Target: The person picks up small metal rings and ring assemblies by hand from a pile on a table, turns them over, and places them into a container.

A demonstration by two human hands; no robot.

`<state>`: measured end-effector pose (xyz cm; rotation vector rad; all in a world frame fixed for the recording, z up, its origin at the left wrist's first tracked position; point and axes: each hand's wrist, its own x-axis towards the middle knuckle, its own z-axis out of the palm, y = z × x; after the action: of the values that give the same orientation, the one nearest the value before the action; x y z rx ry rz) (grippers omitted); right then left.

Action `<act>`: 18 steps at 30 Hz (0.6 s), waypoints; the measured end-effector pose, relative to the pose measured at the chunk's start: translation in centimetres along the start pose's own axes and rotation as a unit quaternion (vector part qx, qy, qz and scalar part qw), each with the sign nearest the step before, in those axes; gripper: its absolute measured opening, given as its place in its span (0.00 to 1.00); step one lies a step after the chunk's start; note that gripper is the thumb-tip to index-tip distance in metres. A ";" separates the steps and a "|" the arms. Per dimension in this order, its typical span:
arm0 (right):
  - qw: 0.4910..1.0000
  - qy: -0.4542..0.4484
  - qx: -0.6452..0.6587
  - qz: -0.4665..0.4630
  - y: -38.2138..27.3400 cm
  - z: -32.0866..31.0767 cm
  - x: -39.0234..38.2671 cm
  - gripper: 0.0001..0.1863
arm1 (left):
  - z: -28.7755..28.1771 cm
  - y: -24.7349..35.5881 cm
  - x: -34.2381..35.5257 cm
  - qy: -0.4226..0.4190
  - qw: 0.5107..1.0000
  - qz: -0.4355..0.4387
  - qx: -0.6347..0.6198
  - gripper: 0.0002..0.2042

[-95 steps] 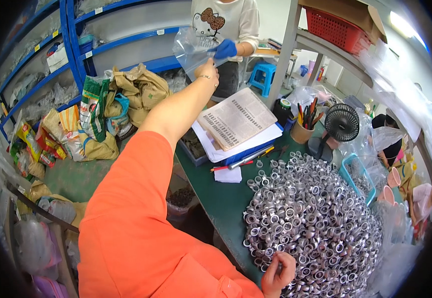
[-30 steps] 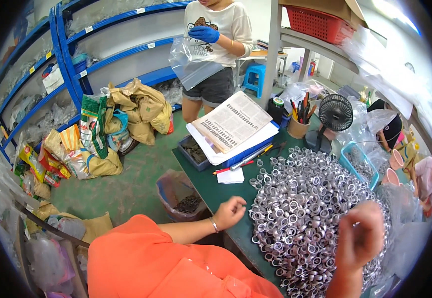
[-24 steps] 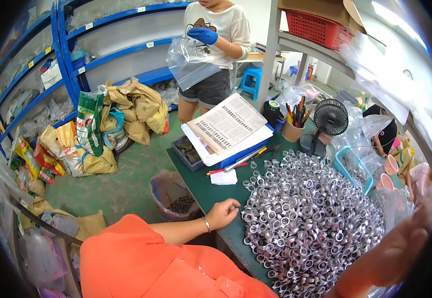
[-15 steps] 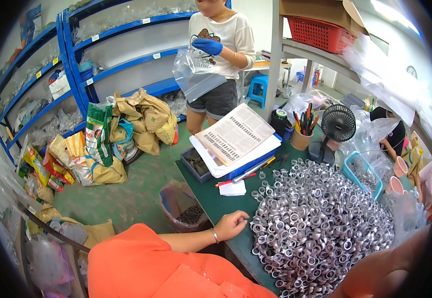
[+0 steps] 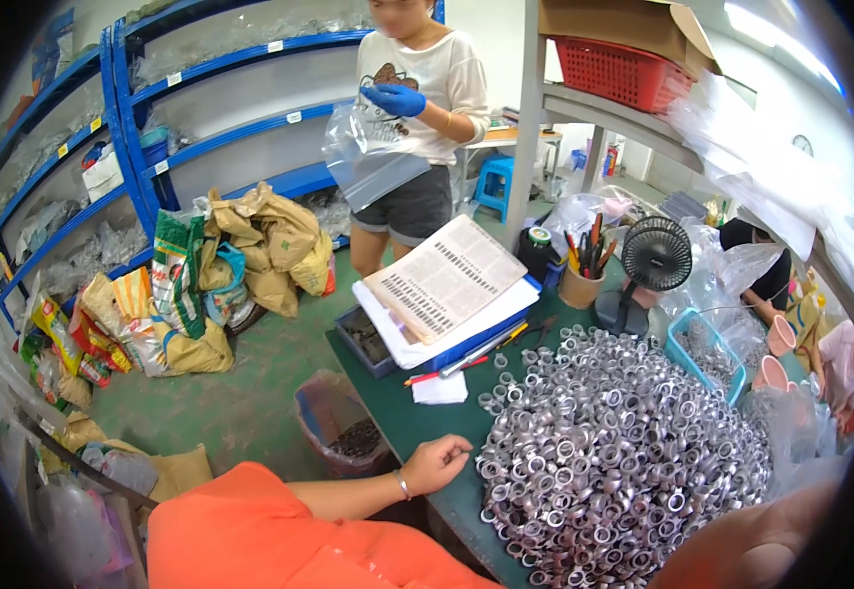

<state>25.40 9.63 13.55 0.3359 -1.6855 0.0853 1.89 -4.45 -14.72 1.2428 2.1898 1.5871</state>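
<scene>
My left hand (image 5: 435,464), with a bracelet on its wrist, rests at the left edge of the green table (image 5: 397,412), just beside a large pile of grey metal rings (image 5: 613,452). Its fingers are loosely curled, with nothing seen in them. At the lower right, my right hand (image 5: 751,540) is blurred and partly out of the picture beside that pile; its fingers cannot be made out. A white paper slip (image 5: 439,391), pens, stacked papers (image 5: 446,280) and a grey tray (image 5: 358,339) lie beyond my left hand.
Across the table a co-worker in blue gloves (image 5: 394,100) holds a clear bag (image 5: 368,167). A fan (image 5: 655,253), pen cup (image 5: 579,290), blue basket (image 5: 707,358) and shelf post (image 5: 530,137) stand around. Sacks (image 5: 181,285) and a bin (image 5: 338,422) are on the floor; another person (image 5: 766,304) is at right.
My left arm, earlier stretched out to the co-worker's bag, has drawn back to the table's edge. The bag is in the co-worker's hands. My right hand has moved rightward and down, off the pile.
</scene>
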 end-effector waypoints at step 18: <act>0.996 -0.013 -0.087 -0.019 -0.6 -3.2 0.8 0.10 | 0.5 -0.1 0.1 0.012 0.999 -0.004 -0.045 0.06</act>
<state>28.56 9.69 14.73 0.2387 -1.6978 -0.0950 2.04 -4.08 -14.98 1.1933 2.1084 1.6855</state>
